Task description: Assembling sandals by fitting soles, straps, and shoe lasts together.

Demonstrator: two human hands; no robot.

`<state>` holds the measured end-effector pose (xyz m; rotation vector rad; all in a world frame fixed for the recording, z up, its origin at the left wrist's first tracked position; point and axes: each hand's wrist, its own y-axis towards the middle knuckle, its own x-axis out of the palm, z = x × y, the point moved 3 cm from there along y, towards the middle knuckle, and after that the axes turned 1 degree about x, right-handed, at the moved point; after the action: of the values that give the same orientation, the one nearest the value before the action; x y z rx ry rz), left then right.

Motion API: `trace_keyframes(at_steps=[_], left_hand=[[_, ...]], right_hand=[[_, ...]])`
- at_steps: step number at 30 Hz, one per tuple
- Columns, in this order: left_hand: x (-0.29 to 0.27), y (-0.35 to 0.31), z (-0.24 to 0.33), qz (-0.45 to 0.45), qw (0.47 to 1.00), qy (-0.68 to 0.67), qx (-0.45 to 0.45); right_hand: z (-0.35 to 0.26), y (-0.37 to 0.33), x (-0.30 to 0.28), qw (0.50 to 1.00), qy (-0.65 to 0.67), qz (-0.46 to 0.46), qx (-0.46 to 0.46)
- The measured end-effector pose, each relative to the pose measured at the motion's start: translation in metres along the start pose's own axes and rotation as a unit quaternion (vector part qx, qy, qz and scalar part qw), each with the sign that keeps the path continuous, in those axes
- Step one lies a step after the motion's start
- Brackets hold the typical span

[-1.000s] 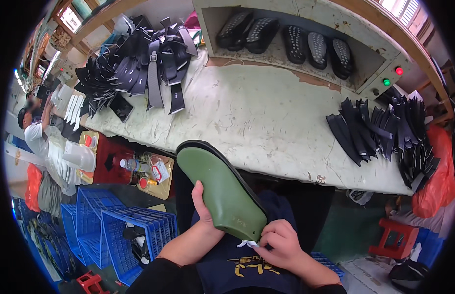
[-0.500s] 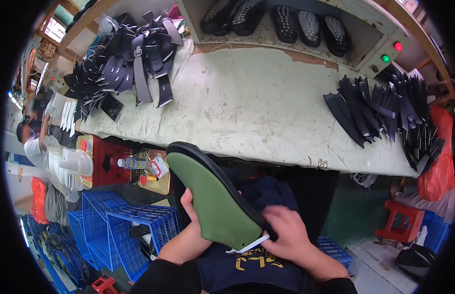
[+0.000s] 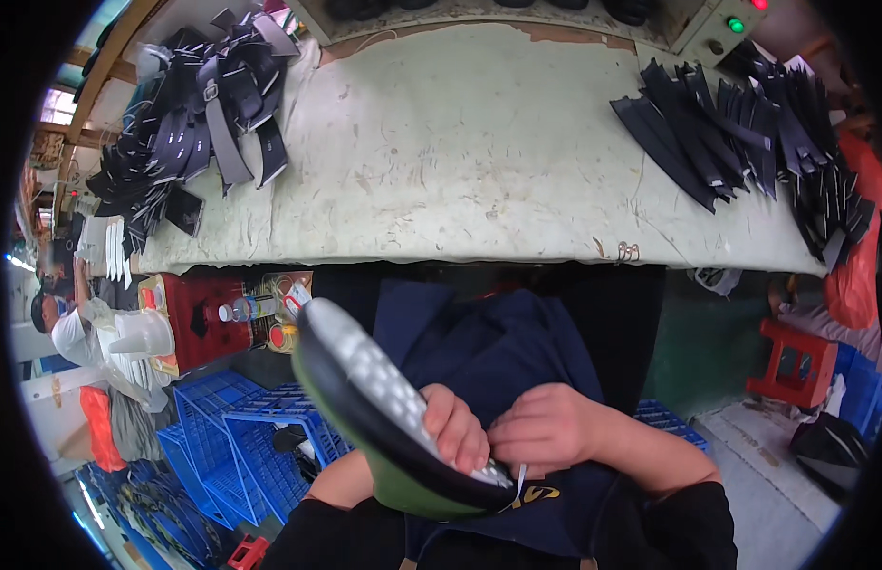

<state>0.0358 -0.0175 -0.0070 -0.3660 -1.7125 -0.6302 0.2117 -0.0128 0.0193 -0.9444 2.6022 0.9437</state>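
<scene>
Pale surface (image 3: 460,152) is spanning the upper view, bearing dark strap heaps (image 3: 745,142) at both ends; blue crates (image 3: 308,423) are standing below its left. The green-and-black shoe sole (image 3: 384,408) is tilting before the navy apron (image 3: 508,342), toe to upper left. Left grip (image 3: 455,430) is clamping its heel half across the speckled footbed (image 3: 370,366). Right grip (image 3: 547,427) is curling by the heel; whether it is closing on the white strip (image 3: 522,480) cannot be told.

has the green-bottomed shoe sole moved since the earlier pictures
Yes, the shoe sole has moved down the view, away from the workbench: its toe overlapped the front edge before, now shows clear below it.
</scene>
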Motion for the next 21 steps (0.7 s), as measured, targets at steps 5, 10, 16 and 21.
trace_keyframes(at_steps=[5,10,16,21], left_hand=[[0.011,0.011,0.004,-0.137,0.982,0.061,-0.114],[0.007,0.012,-0.001,-0.170,0.980,0.047,-0.088],[0.006,0.015,-0.006,-0.161,0.983,0.001,-0.089],[0.000,0.016,-0.002,-0.182,0.978,0.002,-0.097]], right_hand=[[0.003,0.008,-0.004,0.994,0.057,0.086,0.030],[-0.021,0.019,-0.013,0.985,0.080,0.138,0.061],[-0.008,0.018,-0.020,0.990,0.033,0.106,0.092],[-0.027,0.029,-0.017,0.993,0.065,0.096,0.022]])
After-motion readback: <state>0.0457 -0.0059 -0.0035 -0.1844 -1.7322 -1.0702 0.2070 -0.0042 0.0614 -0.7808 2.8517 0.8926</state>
